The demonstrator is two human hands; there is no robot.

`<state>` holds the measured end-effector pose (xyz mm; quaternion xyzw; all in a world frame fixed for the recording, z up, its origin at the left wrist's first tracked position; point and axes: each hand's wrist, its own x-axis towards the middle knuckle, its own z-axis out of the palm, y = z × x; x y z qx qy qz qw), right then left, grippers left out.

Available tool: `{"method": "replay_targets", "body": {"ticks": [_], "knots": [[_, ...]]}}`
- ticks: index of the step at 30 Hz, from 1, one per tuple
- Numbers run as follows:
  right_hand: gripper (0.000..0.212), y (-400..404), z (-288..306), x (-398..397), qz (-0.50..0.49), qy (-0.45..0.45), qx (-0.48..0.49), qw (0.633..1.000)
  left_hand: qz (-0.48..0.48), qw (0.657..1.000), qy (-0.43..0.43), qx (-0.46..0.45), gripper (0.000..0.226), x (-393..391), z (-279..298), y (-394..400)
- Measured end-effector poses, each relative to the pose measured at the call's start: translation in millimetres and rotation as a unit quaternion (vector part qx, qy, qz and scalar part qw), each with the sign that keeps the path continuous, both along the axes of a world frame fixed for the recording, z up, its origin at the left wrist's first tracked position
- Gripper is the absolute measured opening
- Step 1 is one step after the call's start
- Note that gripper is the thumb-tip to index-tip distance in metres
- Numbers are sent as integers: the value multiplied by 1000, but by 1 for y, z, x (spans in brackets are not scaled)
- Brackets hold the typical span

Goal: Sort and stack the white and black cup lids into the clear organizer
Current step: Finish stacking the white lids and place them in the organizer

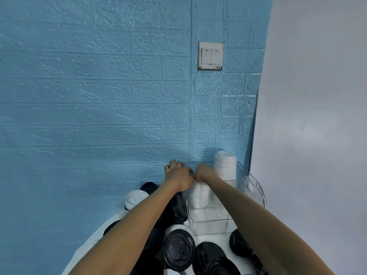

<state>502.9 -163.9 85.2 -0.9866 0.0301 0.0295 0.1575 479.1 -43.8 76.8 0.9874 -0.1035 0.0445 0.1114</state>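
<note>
Left hand [178, 174]: reaching forward to the left wall of the clear organizer [256, 187]. We can see a few fingers [172, 163] spread and hooked up over the back rim, so it looks like it's holding the organizer's edge there.
Right hand [204, 172]: right next to the left one, touching it or nearly, sitting over the top of a white stack. Fingers point down and away from us, so we honestly can't tell if they're gripping a lid or just resting on it.
White lid stacks: two inside the organizer. The tall stack [225, 165] stands at the back right corner, poking above the rim. The shorter stack [198, 197] is at the left side, directly under the right hand.
Organizer: sits on the white worktop [210, 238] up against the blue brick-pattern wall [99, 96]; its near part looks bare.
Loose black lids: a pile to the left of and in front of the organizer. One black lid [178, 249] faces us up close, more sit to its right and one further right by the forearm [239, 243].
Loose white lid [136, 198]: left of the left forearm, near the wall.
Wall switch [211, 56]: up above on the blue wall.
</note>
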Motion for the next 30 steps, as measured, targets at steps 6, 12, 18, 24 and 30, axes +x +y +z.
{"method": "replay_targets", "body": {"ticks": [6, 12, 18, 24, 30], "knots": [[36, 0, 5, -18, -16, -75, 90, 993, -10, 994, -77, -81, 40, -24, 8, 9], [35, -17, 32, -92, 52, -222, 156, 961, -13, 973, -135, -186, 32, -79, 11, 44], [20, -4, 5, -202, 146, -192, 218, 946, -20, 960, -109, -257, 29, -163, 8, 68], [24, 19, -35, -259, 191, -134, 142, 962, -9, 947, -96, -307, 28, -250, -11, 92], [53, 37, -55, -272, 228, -51, 56, 971, 5, 927, -129, -351, 25, -312, -47, 107]]}}
